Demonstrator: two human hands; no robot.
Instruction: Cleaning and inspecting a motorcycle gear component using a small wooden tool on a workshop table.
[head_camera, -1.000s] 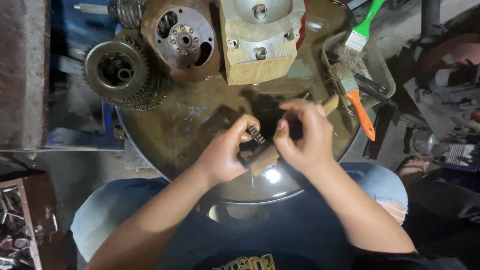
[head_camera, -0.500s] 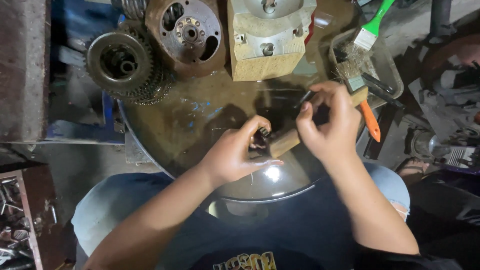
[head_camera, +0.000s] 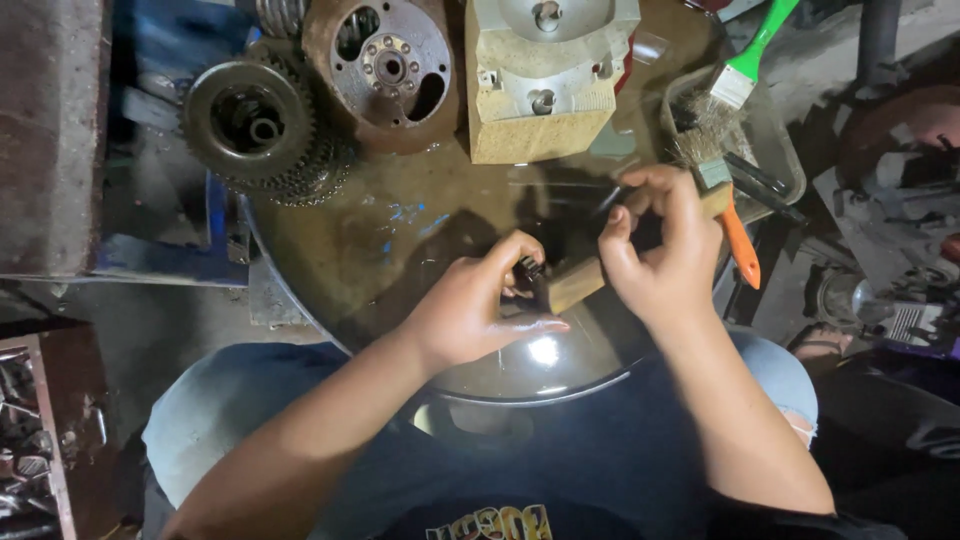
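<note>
The person sits over a round, oil-stained metal desk (head_camera: 400, 250). The left hand (head_camera: 470, 310) has its fingers (head_camera: 520, 250) pinched together on a small dark ribbed part (head_camera: 528, 268), held just above the desk surface near its front edge. The part touches the near end of a short wooden block (head_camera: 575, 285), which lies tilted, running up and to the right under the right hand (head_camera: 665, 250). The right hand's fingers are curled over the far end of the block, and thumb and forefinger close on a thin dark tool (head_camera: 610, 200); what kind of tool cannot be told.

At the back of the desk stand a rusted round flange with bolt holes (head_camera: 385, 65) and a pale metal housing block (head_camera: 540, 70), side by side. A dark gear cluster (head_camera: 260, 130) sits at the left rim. To the right, a clear plastic tray (head_camera: 775, 150) holds a green-handled brush (head_camera: 750, 60); an orange-handled brush (head_camera: 735, 235) lies beside the right hand.
</note>
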